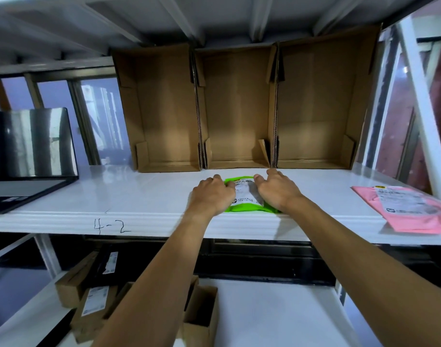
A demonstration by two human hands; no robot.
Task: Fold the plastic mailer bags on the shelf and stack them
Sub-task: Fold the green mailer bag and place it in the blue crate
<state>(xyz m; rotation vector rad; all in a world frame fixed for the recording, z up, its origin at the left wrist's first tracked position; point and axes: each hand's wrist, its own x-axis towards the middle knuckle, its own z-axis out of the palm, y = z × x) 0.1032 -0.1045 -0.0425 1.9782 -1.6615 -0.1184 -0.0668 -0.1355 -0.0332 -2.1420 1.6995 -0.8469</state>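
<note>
Far left on the white shelf (144, 196): an open laptop (32, 156), dark screen upright, its base lying flat near the front edge. Handwritten "4-2" marking (112, 227) on the shelf's front lip, right of the laptop. On the lower shelf (264, 316), bottom left: a cluster of small cardboard parcels (89, 300) with white labels, some tilted, touching each other.

Back of the upper shelf: three open cardboard boxes side by side, walls touching, openings facing you: left box (164, 108), middle box (237, 108), right box (314, 103). Nothing visible inside them.

Your left hand (212, 195) sits on the left side of the green mailer (243, 207), fingers curled down over its left edge, gripping it. The green mailer lies flat at the shelf's front edge, center, in front of the middle box and apart from it. It has a white shipping label facing up. It looks compact, sides drawn in under both hands; how far it is folded, cannot tell.

Your right hand (277, 191) sits on the mailer's right side, fingers bent, thumb and fingertips holding that edge. The hands are near each other, with the label showing between them.

Far right: a pink mailer (414, 216) lies flat and unfolded, label up, angled, its near corner overhanging the shelf's front edge. It lies well apart from the green one. A white upright post (419, 96) of the rack stands behind it.
</note>
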